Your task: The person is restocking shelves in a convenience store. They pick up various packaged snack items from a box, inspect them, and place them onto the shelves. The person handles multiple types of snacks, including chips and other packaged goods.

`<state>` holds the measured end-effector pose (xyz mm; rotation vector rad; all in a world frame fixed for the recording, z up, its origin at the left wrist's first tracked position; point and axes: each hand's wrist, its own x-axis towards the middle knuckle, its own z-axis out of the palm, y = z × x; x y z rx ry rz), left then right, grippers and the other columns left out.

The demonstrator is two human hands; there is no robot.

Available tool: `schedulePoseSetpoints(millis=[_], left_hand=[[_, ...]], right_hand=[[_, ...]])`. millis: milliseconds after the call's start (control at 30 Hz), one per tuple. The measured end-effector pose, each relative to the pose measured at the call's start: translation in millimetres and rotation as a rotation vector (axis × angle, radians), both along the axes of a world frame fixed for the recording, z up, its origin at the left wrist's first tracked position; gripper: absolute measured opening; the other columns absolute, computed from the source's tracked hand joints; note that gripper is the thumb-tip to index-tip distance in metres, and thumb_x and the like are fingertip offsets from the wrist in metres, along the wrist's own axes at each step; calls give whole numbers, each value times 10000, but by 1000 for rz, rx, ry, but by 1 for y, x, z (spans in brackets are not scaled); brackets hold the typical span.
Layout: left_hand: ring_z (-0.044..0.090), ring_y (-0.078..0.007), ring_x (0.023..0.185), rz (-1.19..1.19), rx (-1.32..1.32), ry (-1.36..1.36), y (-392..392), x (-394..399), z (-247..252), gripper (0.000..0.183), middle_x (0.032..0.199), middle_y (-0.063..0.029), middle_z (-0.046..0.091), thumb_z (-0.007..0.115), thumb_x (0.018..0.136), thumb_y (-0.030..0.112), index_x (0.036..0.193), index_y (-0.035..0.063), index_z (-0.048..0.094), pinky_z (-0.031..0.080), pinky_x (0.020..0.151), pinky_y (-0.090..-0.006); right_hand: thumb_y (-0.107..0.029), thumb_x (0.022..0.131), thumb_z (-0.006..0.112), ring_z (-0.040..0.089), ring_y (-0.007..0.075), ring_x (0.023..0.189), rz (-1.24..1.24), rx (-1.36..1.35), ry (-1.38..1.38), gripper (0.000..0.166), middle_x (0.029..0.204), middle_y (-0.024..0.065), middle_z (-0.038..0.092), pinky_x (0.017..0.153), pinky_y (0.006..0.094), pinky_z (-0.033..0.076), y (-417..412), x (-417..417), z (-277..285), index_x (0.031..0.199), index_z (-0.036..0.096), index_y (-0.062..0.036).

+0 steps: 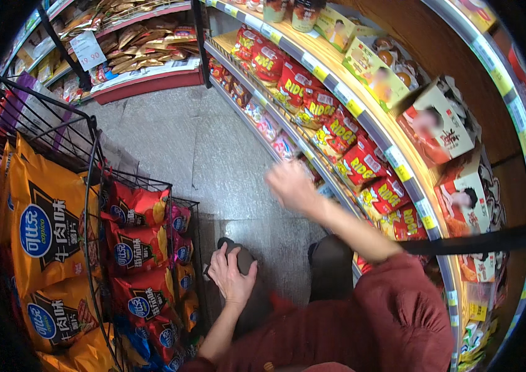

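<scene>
My left hand [231, 273] rests on my bent knee with its fingers spread, and nothing is in it. My right hand [290, 184] is a little blurred, held out over the floor beside the lower shelves, its fingers curled in; no object shows in it. To its right, red snack bags [340, 132] stand in a row behind a low wire rail. Packets in pale wrappers [263, 122] lie on the lowest shelf, partly behind my right hand. On the left, orange chip bags [49, 223] and red chip bags [139, 249] fill black wire racks.
Grey floor tiles [160, 125] run between the racks and the curved shelf edge [349, 100]. Boxes [437, 128] and cups [306, 14] stand on the shelf above the red bags. A further shelf with a red base [151, 87] holds many packets at the far end.
</scene>
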<state>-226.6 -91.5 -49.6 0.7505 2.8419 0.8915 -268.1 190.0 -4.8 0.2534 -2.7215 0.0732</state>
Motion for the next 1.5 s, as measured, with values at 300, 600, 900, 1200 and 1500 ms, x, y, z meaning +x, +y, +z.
schedulePoseSetpoints(millis=[300, 600, 900, 1200, 1500], left_hand=[[378, -328, 1300, -167, -40, 106, 10, 31, -6, 454, 1335, -106, 495, 748, 762, 309, 1142, 114, 594, 295, 1012, -507], [415, -290, 1305, -1312, -591, 716, 62, 121, -88, 360, 1329, -100, 534, 496, 919, 285, 1218, 102, 580, 269, 1060, -515], [627, -217, 1104, -1686, -1135, 531, 40, 223, -219, 313, 1119, -37, 696, 430, 956, 236, 1052, 163, 718, 355, 986, -522], [666, -224, 1051, -1685, -1275, 558, 26, 211, -217, 311, 1154, -59, 687, 438, 961, 243, 1107, 165, 701, 431, 959, -495], [661, -247, 1070, -1524, -1263, 536, 16, 201, -223, 319, 1156, -83, 685, 436, 962, 257, 1117, 158, 696, 472, 917, -460]], right_hand=[[-308, 934, 575, 613, 330, 510, -523, -675, -492, 266, 532, 155, 573, 521, 469, 491, -163, 287, -91, 863, 630, -58], [-263, 852, 638, 592, 272, 939, -300, -729, 160, 297, 984, 96, 602, 824, 410, 451, -203, 272, -9, 1101, 605, -104], [-298, 960, 591, 616, 242, 594, 638, -1321, -27, 355, 641, 122, 632, 538, 344, 441, -313, 254, -3, 734, 678, -37], [-326, 928, 661, 641, 141, 692, 722, -1326, 177, 239, 825, 37, 713, 628, 294, 486, -317, 292, 42, 908, 721, -95], [-398, 863, 722, 630, 136, 719, 864, -1454, 382, 299, 797, 26, 691, 639, 302, 484, -335, 299, 49, 900, 721, -102]])
